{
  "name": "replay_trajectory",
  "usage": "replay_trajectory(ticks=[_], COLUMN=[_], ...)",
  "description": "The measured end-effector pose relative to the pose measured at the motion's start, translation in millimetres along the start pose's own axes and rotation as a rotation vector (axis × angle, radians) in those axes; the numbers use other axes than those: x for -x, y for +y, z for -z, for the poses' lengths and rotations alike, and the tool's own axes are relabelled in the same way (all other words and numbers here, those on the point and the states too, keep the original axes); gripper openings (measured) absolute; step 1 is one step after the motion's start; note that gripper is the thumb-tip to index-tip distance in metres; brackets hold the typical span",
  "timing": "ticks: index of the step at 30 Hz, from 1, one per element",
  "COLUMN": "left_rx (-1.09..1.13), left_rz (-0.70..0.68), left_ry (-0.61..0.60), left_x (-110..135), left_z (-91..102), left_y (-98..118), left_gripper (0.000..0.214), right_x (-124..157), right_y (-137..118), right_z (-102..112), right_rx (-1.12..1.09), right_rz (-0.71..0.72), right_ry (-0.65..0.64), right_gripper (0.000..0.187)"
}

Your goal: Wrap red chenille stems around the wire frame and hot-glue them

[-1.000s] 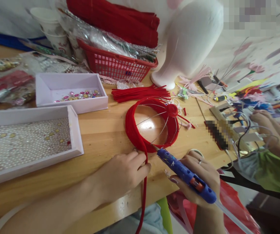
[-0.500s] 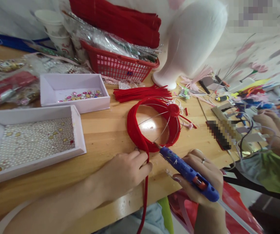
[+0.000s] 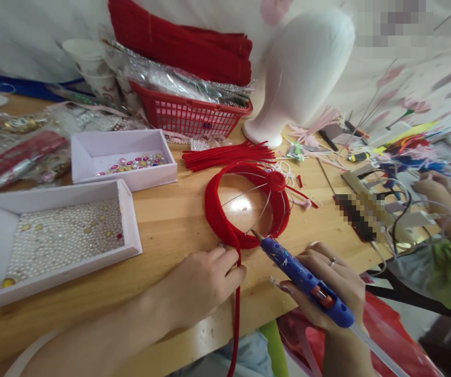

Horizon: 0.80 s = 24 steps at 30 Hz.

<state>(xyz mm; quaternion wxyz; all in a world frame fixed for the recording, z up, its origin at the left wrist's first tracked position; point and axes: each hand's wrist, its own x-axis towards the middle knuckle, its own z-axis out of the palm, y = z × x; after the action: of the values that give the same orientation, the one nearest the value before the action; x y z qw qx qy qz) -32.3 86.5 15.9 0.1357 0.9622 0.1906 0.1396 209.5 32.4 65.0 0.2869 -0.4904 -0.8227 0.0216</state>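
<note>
A red, ring-shaped frame (image 3: 214, 207) with thin wire spokes meeting at a red knob (image 3: 276, 181) lies on the wooden table. At its near edge my left hand (image 3: 209, 275) is closed on a red ribbon strip (image 3: 237, 309), which runs down from the ring past the table edge. My right hand (image 3: 327, 283) grips a blue hot glue gun (image 3: 299, 277) with a clear glue stick in its rear. Its metal nozzle points at the ring's near inner rim; whether it touches cannot be told.
Two white boxes hold pearl beads (image 3: 68, 235) and gems (image 3: 139, 163). Behind the ring lie red strips (image 3: 227, 155), a red basket (image 3: 194, 115) and a white foam head (image 3: 307, 68). At right are cables on a power strip (image 3: 366, 201) and another person's hands (image 3: 437, 193).
The view has shifted slightly. Both hands, the ring and the glue gun keep nearly the same places relative to each other.
</note>
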Motion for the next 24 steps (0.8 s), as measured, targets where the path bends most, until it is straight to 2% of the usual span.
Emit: replay_trajectory(ticks=[6, 11, 17, 20, 22, 24], left_rx=[-0.009, -0.042, -0.062, -0.052, -0.037, -0.012], left_rz=[0.000, -0.017, -0.081, -0.071, -0.056, -0.066], left_ry=[-0.014, 0.076, 0.187, 0.221, 0.233, 0.270], left_x=[0.0, 1.4, 2.2, 3.1, 3.6, 3.6], left_z=[1.4, -0.6, -4.6, -6.0, -6.2, -5.6], left_y=[0.3, 0.7, 1.5, 2.4, 2.9, 3.2], left_gripper=[0.024, 0.036, 0.036, 0.039, 0.041, 0.040], right_x=[0.1, 2.1, 2.1, 6.5, 14.8, 26.8], right_y=[-0.8, -0.9, -2.6, -4.1, 0.6, 15.3], right_z=[1.1, -2.3, -5.2, -1.3, 4.0, 11.5], right_rx=[-0.006, -0.020, 0.035, 0.038, 0.078, 0.097], right_rz=[0.025, 0.032, 0.020, -0.030, -0.111, -0.286], right_ry=[0.035, 0.034, 0.075, 0.165, 0.319, 0.501], right_gripper=[0.017, 0.021, 0.023, 0.020, 0.011, 0.009])
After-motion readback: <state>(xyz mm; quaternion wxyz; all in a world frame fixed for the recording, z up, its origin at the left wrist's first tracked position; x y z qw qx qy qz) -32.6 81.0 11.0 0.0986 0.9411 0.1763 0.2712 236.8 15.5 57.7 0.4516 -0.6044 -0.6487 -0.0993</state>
